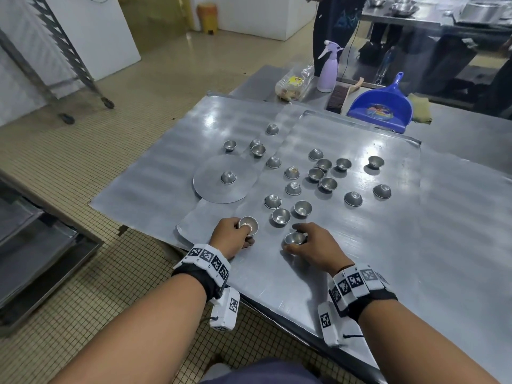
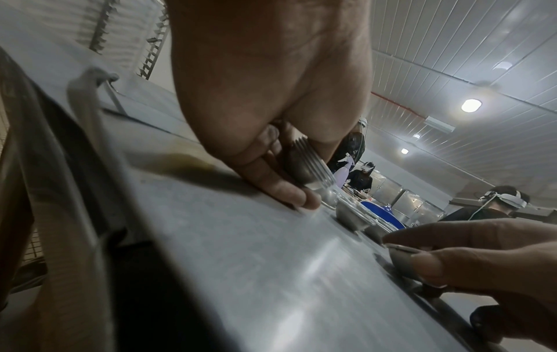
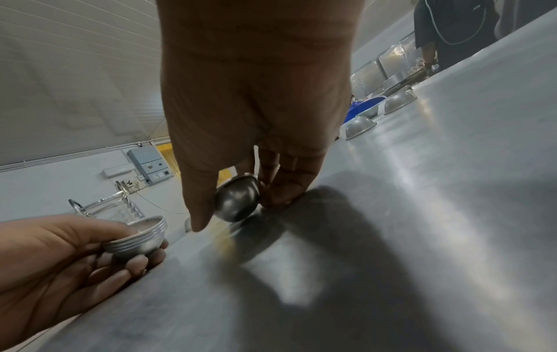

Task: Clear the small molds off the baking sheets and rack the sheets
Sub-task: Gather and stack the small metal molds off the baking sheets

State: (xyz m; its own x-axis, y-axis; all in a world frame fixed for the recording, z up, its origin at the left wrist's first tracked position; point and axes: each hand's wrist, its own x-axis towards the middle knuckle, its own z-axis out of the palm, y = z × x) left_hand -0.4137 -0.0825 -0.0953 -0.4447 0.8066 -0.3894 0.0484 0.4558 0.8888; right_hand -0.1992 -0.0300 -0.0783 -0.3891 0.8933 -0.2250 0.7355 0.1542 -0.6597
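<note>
Two overlapping baking sheets, left (image 1: 155, 173) and right (image 1: 393, 245), cover the table, with several small round metal molds (image 1: 315, 174) scattered on them, some upright, some upside down. My left hand (image 1: 231, 236) grips a nested stack of molds (image 1: 248, 225) (image 3: 141, 238) (image 2: 307, 164) at the near edge, knuckles resting on the sheet. My right hand (image 1: 313, 242) pinches a single mold (image 1: 295, 238) (image 3: 238, 202) (image 2: 403, 259) between thumb and fingers, tilted just off the sheet. One upside-down mold (image 1: 228, 177) sits on a flat round metal disc (image 1: 216, 187).
A blue dustpan (image 1: 383, 106), a brush (image 1: 336, 98), a lilac spray bottle (image 1: 327, 70) and a plastic bag (image 1: 292, 84) stand behind the sheets. A wheeled sheet rack (image 1: 52, 54) is at far left. Another person (image 1: 332, 23) stands beyond the table.
</note>
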